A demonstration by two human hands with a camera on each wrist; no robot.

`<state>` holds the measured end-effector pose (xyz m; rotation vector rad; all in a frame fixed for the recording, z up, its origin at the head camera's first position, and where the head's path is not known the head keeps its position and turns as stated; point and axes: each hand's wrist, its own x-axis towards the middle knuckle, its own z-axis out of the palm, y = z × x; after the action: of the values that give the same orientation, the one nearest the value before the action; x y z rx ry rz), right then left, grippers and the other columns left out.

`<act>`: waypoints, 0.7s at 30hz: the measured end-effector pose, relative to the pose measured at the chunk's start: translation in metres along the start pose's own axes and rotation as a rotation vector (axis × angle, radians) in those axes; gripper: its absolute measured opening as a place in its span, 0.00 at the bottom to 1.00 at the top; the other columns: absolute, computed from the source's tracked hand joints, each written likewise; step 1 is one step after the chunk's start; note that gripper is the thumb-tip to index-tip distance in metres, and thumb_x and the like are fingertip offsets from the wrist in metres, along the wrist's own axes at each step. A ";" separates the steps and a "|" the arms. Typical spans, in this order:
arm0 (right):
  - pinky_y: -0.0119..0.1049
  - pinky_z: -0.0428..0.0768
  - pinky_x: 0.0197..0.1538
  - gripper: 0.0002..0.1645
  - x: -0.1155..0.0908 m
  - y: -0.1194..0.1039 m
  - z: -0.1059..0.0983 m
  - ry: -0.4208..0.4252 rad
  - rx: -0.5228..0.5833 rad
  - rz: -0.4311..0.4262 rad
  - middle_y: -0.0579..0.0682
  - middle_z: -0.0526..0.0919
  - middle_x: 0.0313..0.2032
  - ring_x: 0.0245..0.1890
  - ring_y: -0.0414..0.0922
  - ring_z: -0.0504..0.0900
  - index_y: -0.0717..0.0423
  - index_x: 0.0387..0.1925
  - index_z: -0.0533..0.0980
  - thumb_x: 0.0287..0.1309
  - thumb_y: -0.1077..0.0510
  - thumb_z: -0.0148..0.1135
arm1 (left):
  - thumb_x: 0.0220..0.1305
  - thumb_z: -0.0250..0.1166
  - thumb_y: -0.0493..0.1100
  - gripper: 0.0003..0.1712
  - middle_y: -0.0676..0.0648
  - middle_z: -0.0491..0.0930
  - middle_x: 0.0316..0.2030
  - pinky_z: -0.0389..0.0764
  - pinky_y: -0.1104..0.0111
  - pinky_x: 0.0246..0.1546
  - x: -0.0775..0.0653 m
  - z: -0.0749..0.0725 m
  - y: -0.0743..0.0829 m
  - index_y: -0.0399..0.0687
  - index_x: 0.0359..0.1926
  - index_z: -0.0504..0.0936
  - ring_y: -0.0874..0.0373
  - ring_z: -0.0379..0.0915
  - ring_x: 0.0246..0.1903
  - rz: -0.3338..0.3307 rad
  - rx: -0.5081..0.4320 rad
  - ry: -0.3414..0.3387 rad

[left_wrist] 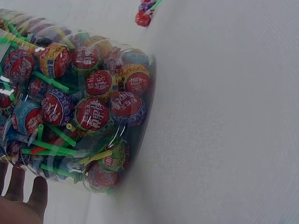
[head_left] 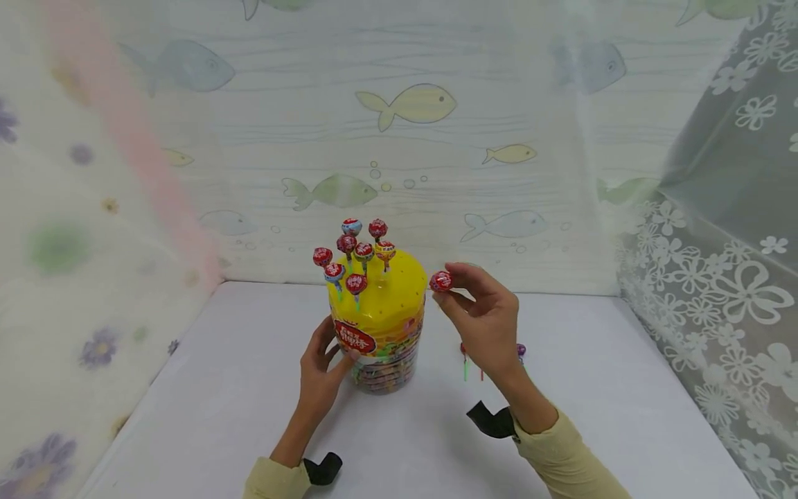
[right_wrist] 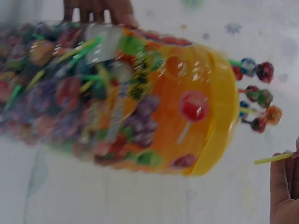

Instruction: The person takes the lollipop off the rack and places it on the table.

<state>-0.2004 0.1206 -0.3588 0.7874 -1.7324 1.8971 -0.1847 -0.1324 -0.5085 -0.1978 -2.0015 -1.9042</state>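
A clear jar [head_left: 385, 371] packed with wrapped lollipops stands upright on the table under a yellow lid [head_left: 402, 294]. Several lollipops [head_left: 357, 284] stick up from that lid. My left hand [head_left: 318, 378] holds the jar low on its left side, thumb toward the front. To the right of the lid, my right hand [head_left: 489, 326] pinches a red-wrapped lollipop [head_left: 441, 281] between thumb and fingers. Its yellow stick [right_wrist: 267, 160] points toward the lid in the right wrist view, apart from it.
A few loose lollipops, one purple [head_left: 521, 350], lie on the white table [head_left: 206, 416] behind and beside my right forearm. Fish-patterned cloth [head_left: 411, 152] hangs at the back, with a lace-flower curtain [head_left: 736, 305] on the right. Black straps [head_left: 492, 419] hang from both sleeves.
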 end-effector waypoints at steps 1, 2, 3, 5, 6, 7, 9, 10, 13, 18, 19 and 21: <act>0.39 0.86 0.50 0.20 -0.002 0.003 -0.006 0.009 0.003 0.008 0.48 0.86 0.46 0.44 0.43 0.86 0.74 0.51 0.78 0.55 0.79 0.65 | 0.64 0.68 0.31 0.43 0.50 0.67 0.71 0.71 0.75 0.66 0.000 0.000 0.000 0.49 0.77 0.61 0.63 0.64 0.70 0.000 0.001 0.000; 0.38 0.87 0.49 0.20 -0.004 0.006 -0.012 0.018 0.007 0.016 0.48 0.86 0.45 0.44 0.43 0.86 0.74 0.51 0.78 0.55 0.79 0.66 | 0.64 0.68 0.31 0.43 0.50 0.67 0.71 0.71 0.75 0.66 0.000 0.000 -0.001 0.49 0.77 0.61 0.63 0.64 0.70 0.001 0.003 0.000; 0.37 0.87 0.49 0.20 -0.007 0.010 -0.017 0.027 0.004 0.026 0.48 0.87 0.44 0.43 0.43 0.86 0.74 0.51 0.79 0.55 0.79 0.66 | 0.64 0.68 0.30 0.43 0.50 0.67 0.71 0.71 0.75 0.66 0.000 0.000 -0.001 0.49 0.77 0.61 0.63 0.64 0.70 0.002 0.005 0.000; 0.36 0.87 0.48 0.19 -0.011 0.017 -0.028 0.052 0.004 0.051 0.48 0.87 0.43 0.42 0.42 0.86 0.75 0.50 0.79 0.54 0.79 0.66 | 0.64 0.67 0.30 0.43 0.50 0.67 0.72 0.70 0.75 0.66 -0.001 0.000 -0.001 0.49 0.77 0.61 0.63 0.64 0.70 0.003 0.006 0.001; 0.35 0.87 0.48 0.19 -0.013 0.021 -0.033 0.065 0.004 0.066 0.48 0.88 0.43 0.42 0.42 0.87 0.75 0.49 0.80 0.54 0.79 0.66 | 0.64 0.67 0.30 0.43 0.50 0.67 0.72 0.70 0.75 0.66 -0.001 0.000 -0.002 0.49 0.77 0.61 0.63 0.64 0.70 0.003 0.006 0.001; 0.34 0.87 0.49 0.18 -0.015 0.024 -0.038 0.080 0.004 0.086 0.48 0.88 0.42 0.42 0.42 0.87 0.75 0.49 0.80 0.55 0.79 0.67 | 0.64 0.67 0.30 0.43 0.50 0.67 0.71 0.70 0.75 0.66 -0.001 0.000 -0.002 0.49 0.77 0.61 0.63 0.64 0.70 0.004 0.007 0.002; 0.33 0.86 0.49 0.18 -0.020 0.031 -0.048 0.113 -0.010 0.128 0.48 0.89 0.42 0.42 0.41 0.87 0.75 0.49 0.80 0.55 0.77 0.67 | 0.64 0.67 0.30 0.43 0.50 0.67 0.72 0.70 0.75 0.66 -0.001 -0.001 -0.002 0.49 0.77 0.61 0.63 0.64 0.70 0.003 0.007 0.001; 0.33 0.86 0.49 0.18 -0.022 0.034 -0.053 0.128 -0.019 0.152 0.47 0.89 0.41 0.42 0.41 0.87 0.75 0.49 0.81 0.55 0.77 0.68 | 0.64 0.67 0.30 0.43 0.50 0.67 0.72 0.70 0.75 0.66 -0.001 -0.001 -0.002 0.49 0.77 0.61 0.63 0.64 0.70 0.002 0.007 0.000; 0.32 0.86 0.49 0.17 -0.029 0.043 -0.069 0.176 -0.073 0.233 0.45 0.90 0.40 0.42 0.40 0.88 0.74 0.49 0.81 0.56 0.74 0.69 | 0.65 0.67 0.30 0.43 0.50 0.67 0.72 0.70 0.75 0.67 -0.001 -0.001 -0.001 0.49 0.77 0.61 0.63 0.64 0.70 -0.001 0.003 -0.004; 0.27 0.86 0.46 0.18 -0.041 0.057 -0.096 0.223 -0.196 0.359 0.40 0.89 0.38 0.40 0.37 0.88 0.70 0.51 0.82 0.59 0.68 0.70 | 0.65 0.67 0.31 0.43 0.50 0.67 0.72 0.70 0.74 0.67 -0.001 -0.001 0.000 0.49 0.77 0.61 0.63 0.63 0.70 -0.012 0.004 -0.004; 0.27 0.85 0.46 0.18 -0.043 0.059 -0.101 0.229 -0.210 0.379 0.39 0.89 0.38 0.39 0.37 0.88 0.69 0.52 0.82 0.60 0.67 0.70 | 0.65 0.67 0.31 0.43 0.50 0.66 0.72 0.70 0.74 0.67 -0.001 -0.001 0.000 0.49 0.77 0.60 0.64 0.63 0.70 -0.014 0.004 -0.005; 0.27 0.86 0.45 0.19 -0.047 0.064 -0.110 0.250 -0.222 0.417 0.39 0.89 0.37 0.38 0.36 0.88 0.69 0.52 0.81 0.60 0.65 0.70 | 0.65 0.67 0.31 0.43 0.50 0.66 0.73 0.70 0.74 0.67 -0.002 0.000 0.000 0.49 0.77 0.60 0.64 0.63 0.71 -0.018 0.004 -0.006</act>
<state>-0.2211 0.2251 -0.4428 0.1019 -2.0077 1.9065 -0.1832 -0.1323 -0.5086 -0.1851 -2.0175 -1.9126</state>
